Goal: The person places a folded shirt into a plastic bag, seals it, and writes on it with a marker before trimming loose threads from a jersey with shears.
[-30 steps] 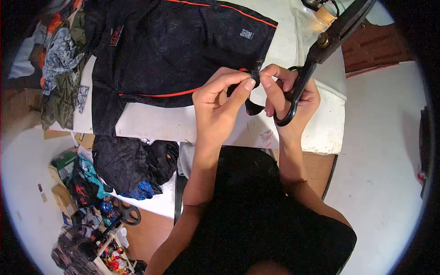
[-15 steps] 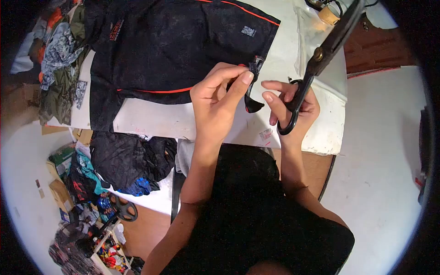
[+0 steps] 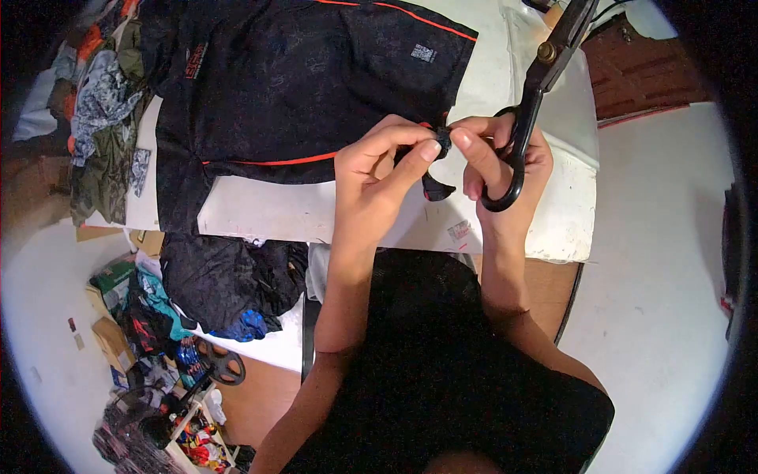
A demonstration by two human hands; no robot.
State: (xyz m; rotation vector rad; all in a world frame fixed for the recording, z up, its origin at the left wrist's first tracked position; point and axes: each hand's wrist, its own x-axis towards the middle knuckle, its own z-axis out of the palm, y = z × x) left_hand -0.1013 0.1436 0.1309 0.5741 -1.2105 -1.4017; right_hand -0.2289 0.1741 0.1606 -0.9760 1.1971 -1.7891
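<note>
A black garment (image 3: 276, 87) with orange-red piping lies over the white table. My left hand (image 3: 379, 162) pinches a small black strip of fabric (image 3: 438, 189) at the garment's lower right corner, and the strip's free end hangs below the fingers. Close beside it, my right hand (image 3: 505, 162) has its thumb and forefinger at the same bit of fabric. Large black scissors (image 3: 546, 54) hang on the right hand by their handle loops, blades pointing up and away to the right. What lies between the fingertips is mostly hidden.
The white table edge (image 3: 268, 220) runs in front of me. Camouflage cloth (image 3: 106, 95) is heaped at the far left. Below the table on the left are a black cloth pile (image 3: 229, 276), a black handwheel (image 3: 227, 365) and a bin of coloured scraps (image 3: 197, 442).
My right hand has moved left and up to the fabric at my left fingertips, its thumb and forefinger closing. The scissors have shifted up and left with it.
</note>
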